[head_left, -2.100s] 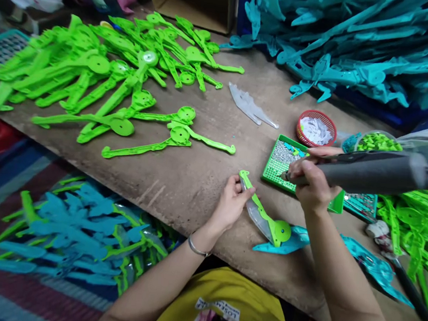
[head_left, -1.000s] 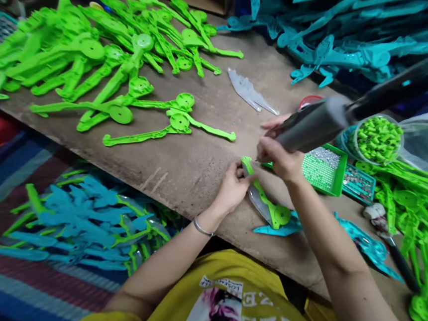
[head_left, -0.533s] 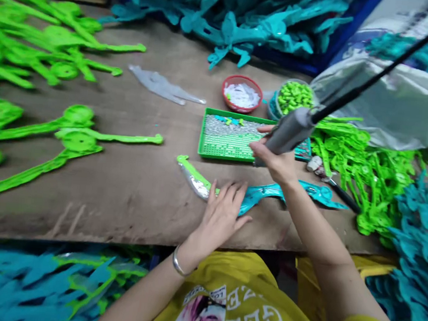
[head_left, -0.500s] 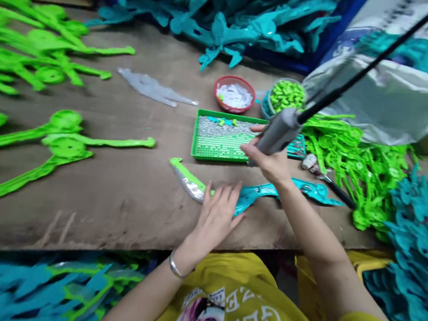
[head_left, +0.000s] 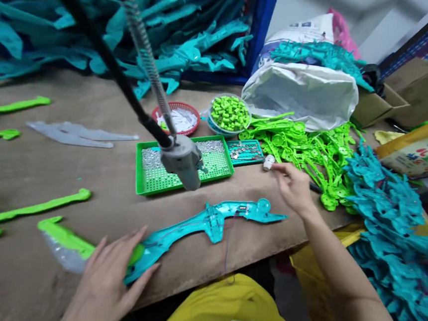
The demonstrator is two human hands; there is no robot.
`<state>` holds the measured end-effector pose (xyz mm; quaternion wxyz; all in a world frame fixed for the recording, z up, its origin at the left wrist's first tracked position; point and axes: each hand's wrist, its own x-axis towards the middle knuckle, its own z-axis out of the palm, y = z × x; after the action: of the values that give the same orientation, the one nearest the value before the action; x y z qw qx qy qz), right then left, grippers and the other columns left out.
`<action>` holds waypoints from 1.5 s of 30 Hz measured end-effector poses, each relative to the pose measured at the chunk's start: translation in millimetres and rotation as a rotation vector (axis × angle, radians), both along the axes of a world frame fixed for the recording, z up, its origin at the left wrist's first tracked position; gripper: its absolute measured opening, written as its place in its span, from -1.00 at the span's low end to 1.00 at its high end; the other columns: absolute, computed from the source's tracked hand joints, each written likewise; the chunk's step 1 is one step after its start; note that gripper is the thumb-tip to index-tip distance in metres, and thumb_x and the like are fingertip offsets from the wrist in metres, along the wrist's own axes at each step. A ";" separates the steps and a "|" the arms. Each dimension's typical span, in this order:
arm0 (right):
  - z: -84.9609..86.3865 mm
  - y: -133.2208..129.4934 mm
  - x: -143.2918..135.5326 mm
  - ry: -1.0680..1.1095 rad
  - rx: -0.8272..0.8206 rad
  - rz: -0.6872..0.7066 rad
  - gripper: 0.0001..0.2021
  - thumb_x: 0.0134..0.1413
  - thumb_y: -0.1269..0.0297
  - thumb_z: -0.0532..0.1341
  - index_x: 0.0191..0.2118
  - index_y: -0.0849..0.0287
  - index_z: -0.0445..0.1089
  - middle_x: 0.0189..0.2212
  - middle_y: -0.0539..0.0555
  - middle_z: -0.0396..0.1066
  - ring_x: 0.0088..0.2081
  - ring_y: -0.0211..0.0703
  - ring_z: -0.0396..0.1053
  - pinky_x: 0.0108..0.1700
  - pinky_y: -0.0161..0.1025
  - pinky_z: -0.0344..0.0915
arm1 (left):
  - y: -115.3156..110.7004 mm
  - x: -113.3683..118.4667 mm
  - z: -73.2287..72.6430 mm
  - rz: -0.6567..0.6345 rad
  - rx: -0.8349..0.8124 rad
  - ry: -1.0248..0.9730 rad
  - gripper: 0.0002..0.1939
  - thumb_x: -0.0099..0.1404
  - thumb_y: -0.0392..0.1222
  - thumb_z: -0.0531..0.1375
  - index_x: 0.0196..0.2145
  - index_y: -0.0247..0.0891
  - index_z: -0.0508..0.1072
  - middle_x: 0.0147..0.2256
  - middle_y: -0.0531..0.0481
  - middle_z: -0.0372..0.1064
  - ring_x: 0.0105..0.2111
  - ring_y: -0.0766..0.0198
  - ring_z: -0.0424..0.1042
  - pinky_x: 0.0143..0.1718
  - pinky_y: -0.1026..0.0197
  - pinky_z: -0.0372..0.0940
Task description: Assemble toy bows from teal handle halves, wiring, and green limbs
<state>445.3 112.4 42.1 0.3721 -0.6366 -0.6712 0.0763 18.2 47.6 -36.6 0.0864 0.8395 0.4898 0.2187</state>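
Observation:
My left hand (head_left: 109,271) lies with fingers extended and thumb apart over the joint of a long plastic piece. Its bright green end with a clear underside (head_left: 66,240) sticks out to the left. The teal half (head_left: 193,223), with a thin wire in it, stretches right. My right hand (head_left: 293,188) is closed over the shaft of a hammer with a white wrapped head (head_left: 269,162), the fingertips next to that head. The hammer's dark handle (head_left: 315,188) shows beyond the hand. Above the green tray (head_left: 138,174) hangs a grey electric screwdriver (head_left: 181,165), out of my hands.
Behind are a red basket (head_left: 192,131) of white pieces, a bowl of green caps (head_left: 230,114) and a small teal tray (head_left: 244,153). Green parts (head_left: 298,143) and teal parts (head_left: 393,211) pile up on the right. A clear part (head_left: 81,134) lies at left.
My right hand has let go of the screwdriver and moved right to the hammer. The left hand stays on the plastic piece. The view has turned to the right.

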 end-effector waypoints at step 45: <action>-29.7 -14.9 28.8 1.081 -0.857 0.040 -0.54 -0.23 -0.05 0.53 -0.41 0.21 0.43 -0.51 0.00 0.45 -0.49 -0.29 0.43 -0.43 -0.36 0.41 | 23.9 84.9 33.9 -0.143 -0.127 -0.065 -0.34 0.36 0.00 0.24 0.33 -0.11 0.14 0.27 -0.23 0.26 0.34 -0.14 0.16 0.33 -0.33 0.04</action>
<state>474.1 97.5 12.4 0.3687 -0.5877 -0.3139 0.6482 103.1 71.5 -2.8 0.1709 0.8575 0.4387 0.2076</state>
